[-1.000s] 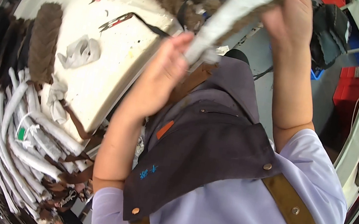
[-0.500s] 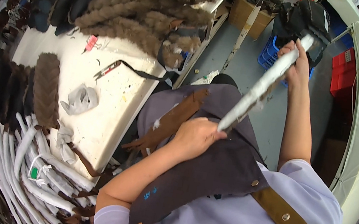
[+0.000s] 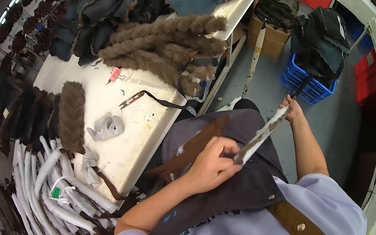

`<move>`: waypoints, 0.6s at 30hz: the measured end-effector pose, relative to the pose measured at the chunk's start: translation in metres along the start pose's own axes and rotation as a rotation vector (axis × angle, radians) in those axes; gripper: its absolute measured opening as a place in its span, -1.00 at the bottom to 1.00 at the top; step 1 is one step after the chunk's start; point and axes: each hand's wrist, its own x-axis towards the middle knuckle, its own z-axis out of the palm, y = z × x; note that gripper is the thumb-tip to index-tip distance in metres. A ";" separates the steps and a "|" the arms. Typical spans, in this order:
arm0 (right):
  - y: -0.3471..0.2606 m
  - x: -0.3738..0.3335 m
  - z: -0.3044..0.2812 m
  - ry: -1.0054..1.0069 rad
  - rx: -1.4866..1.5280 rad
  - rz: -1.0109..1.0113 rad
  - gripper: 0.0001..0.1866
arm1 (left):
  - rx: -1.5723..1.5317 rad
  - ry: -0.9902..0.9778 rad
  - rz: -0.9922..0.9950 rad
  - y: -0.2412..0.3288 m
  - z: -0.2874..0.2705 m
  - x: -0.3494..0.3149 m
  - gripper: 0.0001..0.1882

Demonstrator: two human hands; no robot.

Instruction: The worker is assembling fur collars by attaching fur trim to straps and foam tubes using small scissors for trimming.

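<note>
Holding a white-and-brown strip (image 3: 263,134) slantwise over the dark apron (image 3: 230,190): right hand (image 3: 293,109) closed round its far end, left hand (image 3: 213,166) half-curled, loosely pinching the near.

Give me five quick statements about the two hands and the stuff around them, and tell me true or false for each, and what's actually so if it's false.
1. The right hand holds the far end of the strip. True.
2. The left hand holds the snips. False: the left hand is at the strip's near end, and the snips lie on the table.
3. The pink clip is on the table. True.
4. The blue basket stands on the table. False: the basket is on the floor.
5. The tag by the white tubes is red. False: the tag is green.
</note>
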 end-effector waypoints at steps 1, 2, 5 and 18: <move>0.009 0.003 -0.002 -0.010 0.009 0.003 -0.69 | -0.090 0.166 0.020 0.001 0.002 0.005 -0.65; 0.016 0.004 -0.005 0.062 0.009 0.017 -0.70 | -0.272 0.047 -0.128 0.003 0.002 0.011 -0.59; 0.028 0.014 -0.020 0.161 -0.019 0.017 -0.74 | -0.662 -0.177 -0.426 0.001 0.013 0.020 -0.53; 0.006 0.022 -0.077 0.294 0.036 -0.123 -0.67 | -0.499 -0.179 -0.531 -0.005 0.036 -0.026 -0.61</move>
